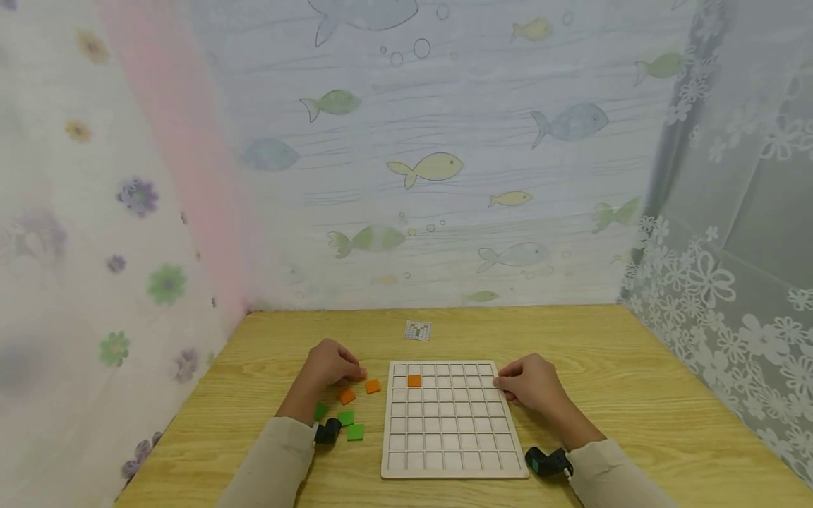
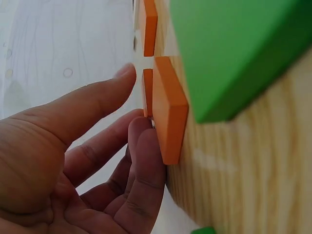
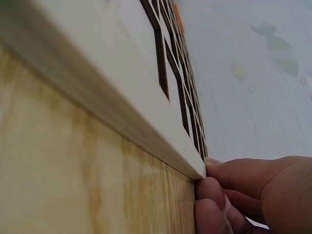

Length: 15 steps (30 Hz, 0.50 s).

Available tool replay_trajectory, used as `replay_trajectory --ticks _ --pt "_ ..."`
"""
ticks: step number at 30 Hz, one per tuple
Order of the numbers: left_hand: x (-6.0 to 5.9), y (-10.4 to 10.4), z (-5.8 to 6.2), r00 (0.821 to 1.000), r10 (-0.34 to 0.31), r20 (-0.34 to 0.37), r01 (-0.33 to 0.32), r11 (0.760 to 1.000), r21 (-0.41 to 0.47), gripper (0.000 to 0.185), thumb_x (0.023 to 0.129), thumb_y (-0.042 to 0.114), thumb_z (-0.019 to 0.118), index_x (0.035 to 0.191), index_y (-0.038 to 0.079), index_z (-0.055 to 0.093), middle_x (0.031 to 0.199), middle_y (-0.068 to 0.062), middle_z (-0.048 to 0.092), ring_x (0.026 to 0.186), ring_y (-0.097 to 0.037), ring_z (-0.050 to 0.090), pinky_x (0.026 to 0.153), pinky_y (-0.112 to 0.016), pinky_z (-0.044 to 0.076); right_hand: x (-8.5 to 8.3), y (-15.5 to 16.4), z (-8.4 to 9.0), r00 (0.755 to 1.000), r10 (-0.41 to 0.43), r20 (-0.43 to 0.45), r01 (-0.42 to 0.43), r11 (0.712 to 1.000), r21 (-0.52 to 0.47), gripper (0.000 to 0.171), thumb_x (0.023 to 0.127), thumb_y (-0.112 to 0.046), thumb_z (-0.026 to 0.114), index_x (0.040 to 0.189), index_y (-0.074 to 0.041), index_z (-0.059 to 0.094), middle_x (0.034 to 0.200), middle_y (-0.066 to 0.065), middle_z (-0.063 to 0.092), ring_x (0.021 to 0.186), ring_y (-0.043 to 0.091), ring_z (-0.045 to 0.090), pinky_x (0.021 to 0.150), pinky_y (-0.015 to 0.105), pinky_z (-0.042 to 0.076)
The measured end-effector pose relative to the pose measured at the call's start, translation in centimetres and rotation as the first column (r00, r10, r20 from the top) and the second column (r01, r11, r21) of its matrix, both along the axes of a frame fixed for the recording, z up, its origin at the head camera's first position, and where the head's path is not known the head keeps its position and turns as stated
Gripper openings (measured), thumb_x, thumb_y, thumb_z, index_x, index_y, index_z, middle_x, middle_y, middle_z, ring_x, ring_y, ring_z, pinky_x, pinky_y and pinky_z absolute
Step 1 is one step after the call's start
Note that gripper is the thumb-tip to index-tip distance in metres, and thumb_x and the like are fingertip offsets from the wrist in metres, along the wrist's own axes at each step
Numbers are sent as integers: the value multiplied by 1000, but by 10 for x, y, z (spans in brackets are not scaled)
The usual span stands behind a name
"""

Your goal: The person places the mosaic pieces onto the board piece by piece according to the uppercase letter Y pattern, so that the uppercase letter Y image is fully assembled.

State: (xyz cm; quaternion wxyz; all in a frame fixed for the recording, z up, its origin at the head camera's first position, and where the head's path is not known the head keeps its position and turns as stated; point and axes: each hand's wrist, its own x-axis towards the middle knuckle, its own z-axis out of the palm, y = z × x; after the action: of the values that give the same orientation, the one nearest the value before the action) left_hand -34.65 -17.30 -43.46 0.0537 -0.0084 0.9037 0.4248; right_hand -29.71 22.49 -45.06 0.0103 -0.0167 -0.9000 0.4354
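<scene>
Right hand (image 1: 532,385) curled against the far right corner of the pale wooden grid board (image 1: 454,421), bracing it flat on the table; left hand (image 1: 332,364) loosely bent, holding nothing, fingertips touching loose orange square tiles (image 1: 346,396) beside the board.

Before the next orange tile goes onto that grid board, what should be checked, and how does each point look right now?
1. Grid board flat on the table: ok.
2. Right hand steadying the board's edge: ok, its fingers touch the corner.
3. Left hand at a loose orange tile: ok, touching.
4. Tile firmly pinched: cannot tell.
5. Free cells beside the placed orange tile: ok.
6. Pattern card readable: cannot tell, too small.
</scene>
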Motion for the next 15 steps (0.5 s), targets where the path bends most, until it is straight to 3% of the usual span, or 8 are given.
replay_trajectory --ticks 15 --pt "2 5 4 1000 2 -14 -3 998 -66 17 78 12 91 87 6 78 89 -10 72 67 -20 68 63 -32 59 0 1 -1 1000 2 3 -2 1000 -4 11 91 -14 79 99 -6 80 74 5 72 62 17 68 57 32 57"
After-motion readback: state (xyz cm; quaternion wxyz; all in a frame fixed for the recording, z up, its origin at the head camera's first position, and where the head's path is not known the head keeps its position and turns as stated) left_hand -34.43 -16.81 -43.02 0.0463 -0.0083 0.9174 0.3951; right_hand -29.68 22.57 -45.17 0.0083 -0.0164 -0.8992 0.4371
